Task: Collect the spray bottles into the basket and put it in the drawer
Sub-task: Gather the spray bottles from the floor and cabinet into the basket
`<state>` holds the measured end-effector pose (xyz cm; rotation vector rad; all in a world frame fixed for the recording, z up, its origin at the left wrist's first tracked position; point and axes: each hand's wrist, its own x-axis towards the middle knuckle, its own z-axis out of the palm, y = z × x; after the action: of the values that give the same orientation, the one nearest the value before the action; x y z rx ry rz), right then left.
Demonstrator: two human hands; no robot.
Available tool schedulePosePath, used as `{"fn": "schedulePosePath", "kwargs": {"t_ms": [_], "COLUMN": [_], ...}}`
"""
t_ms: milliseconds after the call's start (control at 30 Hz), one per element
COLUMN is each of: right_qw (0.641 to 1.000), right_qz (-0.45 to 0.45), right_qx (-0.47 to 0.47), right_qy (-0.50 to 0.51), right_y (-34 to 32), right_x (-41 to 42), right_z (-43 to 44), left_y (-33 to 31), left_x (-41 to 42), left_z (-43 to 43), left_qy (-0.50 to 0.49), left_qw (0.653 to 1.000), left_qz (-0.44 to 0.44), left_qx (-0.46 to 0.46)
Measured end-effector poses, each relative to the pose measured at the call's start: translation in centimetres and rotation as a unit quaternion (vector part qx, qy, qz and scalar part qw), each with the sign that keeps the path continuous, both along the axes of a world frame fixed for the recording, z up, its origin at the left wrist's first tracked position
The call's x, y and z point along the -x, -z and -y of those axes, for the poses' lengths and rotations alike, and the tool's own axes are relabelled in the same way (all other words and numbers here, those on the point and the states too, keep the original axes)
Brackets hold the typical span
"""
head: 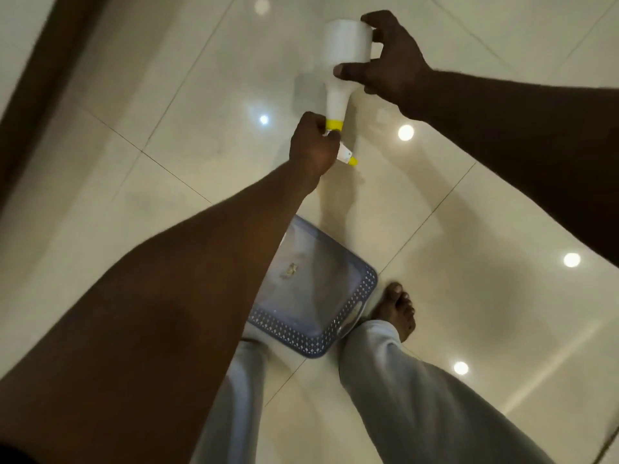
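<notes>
Head view, step in hand: A person standing on a glossy tiled floor (469,212) holds one white spray bottle (346,58) in both hands above a blue basket (351,309), apparently about to lower it in.
Left hand: The left hand (313,145) is closed around the trigger head just below the yellow collar (334,124), fingers wrapped, with the yellow nozzle tip (352,160) poking out at about 4 o'clock from the fist.
Right hand: The right hand (392,61) pinches the wide body, thumb (348,71) pressed on the shoulder and fingertips hooked over the base edge at the bottle's 2 o'clock.
Bottle position: It is held in the air, base away from the wearer and head toward them, at 12 o'clock from the basket and well apart from it.
How to do it well: Judged from here, bring the bottle back toward 6 o'clock, lay it on its side along the basket's length, and release the head last so the trigger does not catch the rim.
Risk: The basket sits against a bare foot (398,309) at its 3 o'clock; a dropped bottle could strike the toes.
Bottle's look: Translucent white plastic, broad cylinder narrowing to a slim neck; whether it holds liquid cannot be told.
Basket's look: Pale blue, rectangular, perforated lattice walls, nothing inside but a small scrap (290,270).
Drawer: Not in view.
</notes>
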<state>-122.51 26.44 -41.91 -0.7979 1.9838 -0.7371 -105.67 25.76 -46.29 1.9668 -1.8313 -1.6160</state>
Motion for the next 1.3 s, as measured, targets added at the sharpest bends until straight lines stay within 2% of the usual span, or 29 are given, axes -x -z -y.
{"fn": "schedulePosePath", "kwargs": {"t_ms": [300, 500, 567, 767, 967, 1300], "right_qw": [0.99, 0.963, 0.958, 0.943, 0.903, 0.864], "right_qz": [0.099, 0.186, 0.19, 0.19, 0.269, 0.302], "right_qx": [-0.069, -0.149, -0.176, -0.255, -0.285, -0.314], "right_qy": [0.075, 0.126, 0.126, 0.102, 0.176, 0.251], "right_y": [-7.2, -6.4, -5.4, -1.5, 2.1, 5.4], "right_x": [-4.8, -12.2, -15.0, -21.0, -24.0, -23.8], "right_z": [-7.6, -14.8, -17.0, -20.2, -19.3, -17.3], "left_y": [-12.1, -16.0, -16.5, -15.5, -12.2, -7.2], "left_x": [-6.1, -11.8, -14.0, -19.2, -20.5, -19.3], "left_z": [-8.5, -15.4, -16.9, -19.1, -17.8, -15.4], "left_qy": [-0.146, -0.216, -0.245, -0.291, -0.322, -0.327], "left_qw": [0.975, 0.938, 0.923, 0.906, 0.901, 0.897], "left_qz": [-0.098, -0.113, -0.106, -0.066, -0.054, -0.028], "left_qx": [-0.138, -0.248, -0.277, -0.302, -0.285, -0.296]}}
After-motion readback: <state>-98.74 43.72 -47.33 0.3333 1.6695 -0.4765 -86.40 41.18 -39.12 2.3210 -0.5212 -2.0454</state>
